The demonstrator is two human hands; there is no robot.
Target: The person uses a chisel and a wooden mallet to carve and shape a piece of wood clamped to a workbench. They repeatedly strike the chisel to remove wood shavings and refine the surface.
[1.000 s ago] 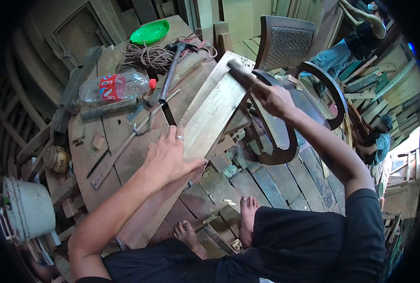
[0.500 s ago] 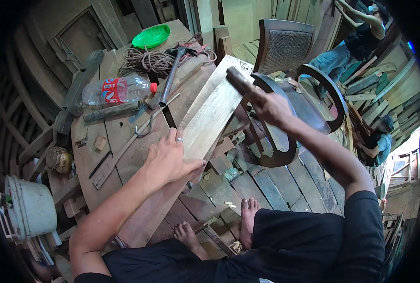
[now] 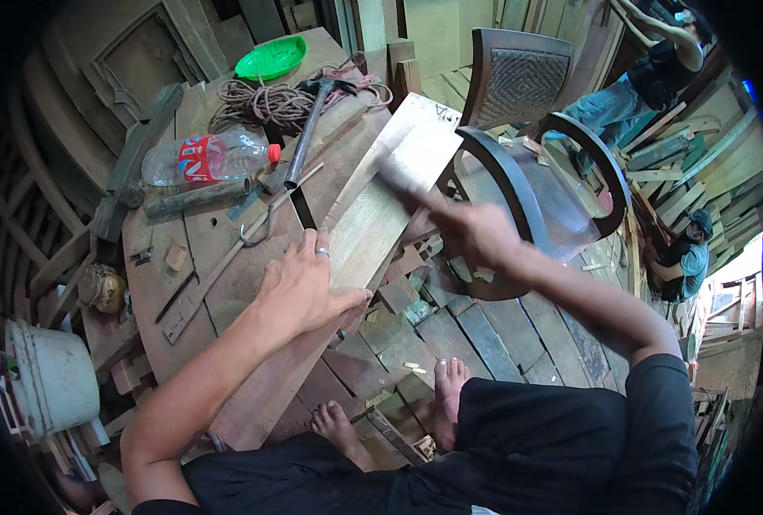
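Observation:
A pale wooden board [image 3: 368, 227] lies slantwise along the right side of the workbench [image 3: 227, 300]. My left hand [image 3: 300, 287], with a ring on one finger, grips the board's near end, thumb at one edge and fingers at the other. My right hand [image 3: 484, 236] is closed round the handle of a tool [image 3: 403, 184] with a dark, bar-shaped head. The head is over the board's middle, smeared by motion; its exact kind and whether it touches the wood I cannot tell.
On the bench are a hammer [image 3: 308, 133], coiled rope [image 3: 265, 103], a green basket [image 3: 270, 57], a plastic bottle [image 3: 210, 159] and a metal hook [image 3: 257, 230]. A dark wooden chair [image 3: 518, 81] stands beyond the board. Two people [image 3: 656, 73] are at the right.
My right hand has swung the tool down and toward me, from the board's far end to its middle. My left hand stays on the board. The view has shifted slightly.

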